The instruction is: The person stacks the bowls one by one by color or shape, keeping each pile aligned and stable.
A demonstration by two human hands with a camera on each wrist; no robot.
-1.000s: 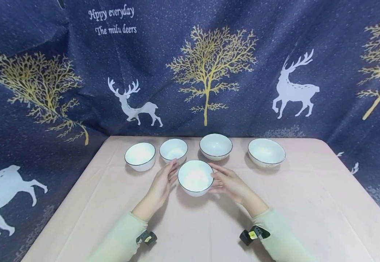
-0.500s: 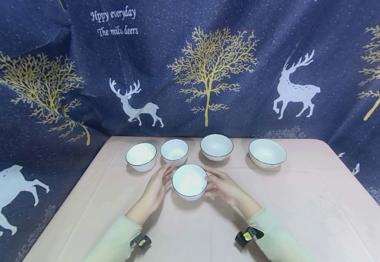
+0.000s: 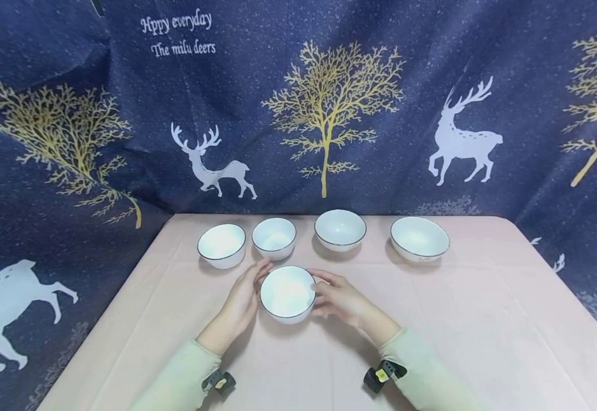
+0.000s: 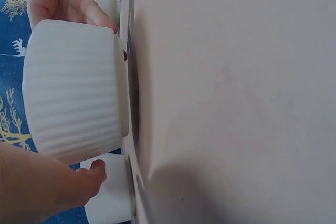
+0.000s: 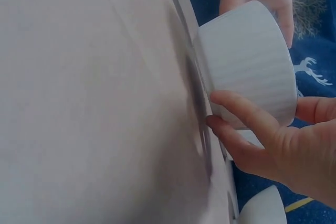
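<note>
A white bowl (image 3: 288,292) with a dark rim and ribbed outer wall is upright, close over the pink tablecloth, between both hands. My right hand (image 3: 343,299) grips its right side, thumb at the rim and fingers spread under the wall; the right wrist view shows these fingers (image 5: 244,111) against the ribbed side. Along the bowl's left side lies my left hand (image 3: 239,302), its fingers fairly straight and pointing away from me. In the left wrist view, the left hand (image 4: 50,184) is just beside the bowl (image 4: 76,90).
Behind the hands stand more white bowls in a row: a far-left bowl (image 3: 222,246), a smaller bowl (image 3: 274,237), a middle bowl (image 3: 340,229) and a wide bowl (image 3: 420,238) at right. A blue deer-print cloth (image 3: 288,160) hangs behind the table (image 3: 483,319).
Both hands and the bowl have moved left and toward me, away from the back row. The other bowls stay where they were.
</note>
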